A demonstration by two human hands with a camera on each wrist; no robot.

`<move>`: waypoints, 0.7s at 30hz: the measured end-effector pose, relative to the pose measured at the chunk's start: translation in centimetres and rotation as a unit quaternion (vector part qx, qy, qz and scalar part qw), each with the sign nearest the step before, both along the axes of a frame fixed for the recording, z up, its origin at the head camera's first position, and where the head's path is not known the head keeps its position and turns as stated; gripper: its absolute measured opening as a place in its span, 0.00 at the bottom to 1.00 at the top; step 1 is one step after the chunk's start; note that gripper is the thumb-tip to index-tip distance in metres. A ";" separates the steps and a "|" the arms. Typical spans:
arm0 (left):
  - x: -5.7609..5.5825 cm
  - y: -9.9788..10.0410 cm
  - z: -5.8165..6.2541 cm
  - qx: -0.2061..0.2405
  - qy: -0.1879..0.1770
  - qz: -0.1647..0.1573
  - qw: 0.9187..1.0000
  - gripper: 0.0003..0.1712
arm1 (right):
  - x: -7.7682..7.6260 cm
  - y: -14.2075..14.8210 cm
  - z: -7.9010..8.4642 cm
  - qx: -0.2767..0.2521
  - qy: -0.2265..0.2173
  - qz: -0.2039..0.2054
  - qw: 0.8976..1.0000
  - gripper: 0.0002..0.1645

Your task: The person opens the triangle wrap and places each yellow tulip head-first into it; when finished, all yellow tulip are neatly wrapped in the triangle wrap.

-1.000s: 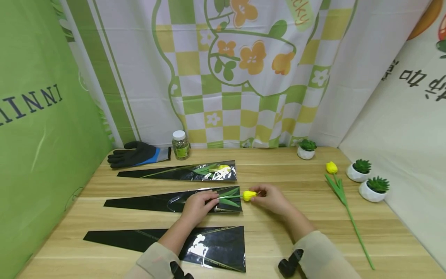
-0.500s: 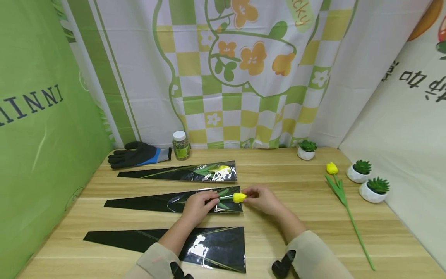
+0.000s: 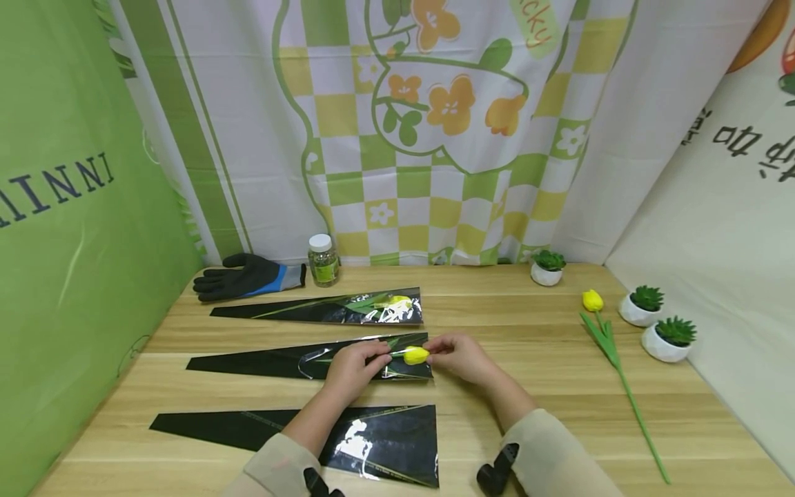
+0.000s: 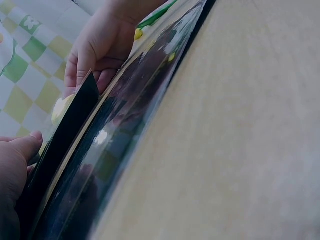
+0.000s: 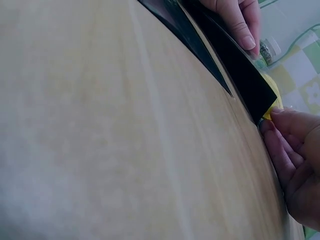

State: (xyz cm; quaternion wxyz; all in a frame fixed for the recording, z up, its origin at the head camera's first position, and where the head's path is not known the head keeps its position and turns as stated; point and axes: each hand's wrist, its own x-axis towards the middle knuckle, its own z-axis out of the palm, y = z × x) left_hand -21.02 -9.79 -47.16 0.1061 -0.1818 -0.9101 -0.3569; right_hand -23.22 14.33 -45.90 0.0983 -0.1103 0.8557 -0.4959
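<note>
Tulip (image 3: 415,355) lies lengthwise along middle sleeve (image 3: 273,361), head near its wide mouth; right hand (image 3: 461,359), nearer, pinches its tip; left hand (image 3: 352,367) touches sleeve, whether pinching I cannot tell

The flower (image 3: 415,355) has a closed yellow bloom and green leaves, its stem running lengthwise into the sleeve (image 3: 279,360), bloom at the wide right end. The sleeve, black, glossy and long, tapers leftward on the wooden table (image 3: 509,304).
</note>
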 end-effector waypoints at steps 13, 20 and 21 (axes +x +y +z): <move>0.0 0.0 0.1 0.006 -0.001 0.002 1.000 0.12 | -0.3 -0.8 0.0 0.004 -0.005 0.014 1.000 0.15; 0.0 0.0 0.0 0.006 0.000 0.003 1.000 0.12 | -0.2 -1.0 0.0 0.001 -0.019 -0.002 1.000 0.13; 0.0 0.1 0.0 0.007 -0.002 0.003 1.000 0.12 | -0.1 -1.0 0.0 0.000 -0.022 -0.004 1.000 0.13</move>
